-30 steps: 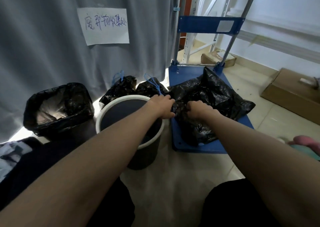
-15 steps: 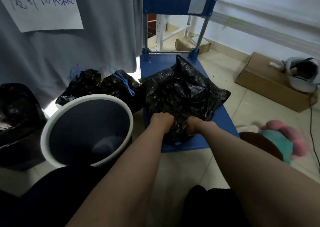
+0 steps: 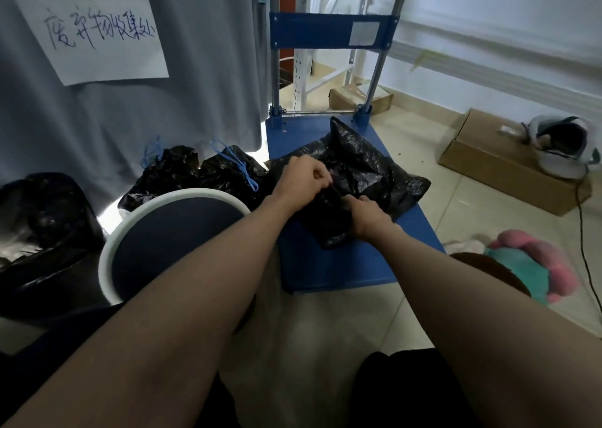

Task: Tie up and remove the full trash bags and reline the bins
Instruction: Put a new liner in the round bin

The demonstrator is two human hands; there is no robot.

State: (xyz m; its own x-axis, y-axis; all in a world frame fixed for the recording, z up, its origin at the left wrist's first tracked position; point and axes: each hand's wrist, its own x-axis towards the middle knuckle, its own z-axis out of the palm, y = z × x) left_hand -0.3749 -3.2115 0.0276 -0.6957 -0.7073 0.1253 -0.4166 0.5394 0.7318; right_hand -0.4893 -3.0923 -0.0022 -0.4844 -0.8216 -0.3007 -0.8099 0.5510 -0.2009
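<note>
Black crinkled plastic trash bag (image 3: pixel 361 173) lies spread on the flat blue deck of a hand trolley (image 3: pixel 338 264), straight ahead of me on the floor. My left hand (image 3: pixel 304 178) is closed on a pinch of the film at the near middle of the bag, raised slightly. My right hand (image 3: pixel 369 215) is clenched on another fold just beside it, lower and closer to me. The two grips nearly touch, so the plastic between them is short and bunched. The bag's loose bulk fans away from my hands toward the trolley's upright handle and off to the right. It looks thin, glossy and limp, with no visible load, so I judge it a fresh liner. To my left, just beside the trolley, stands a round dark bin with a white rim (image 3: pixel 169 199), unlined; my left arm is nearer to it. Behind it sit two tied black bags with blue drawstrings (image 3: pixel 208 175).
</note>
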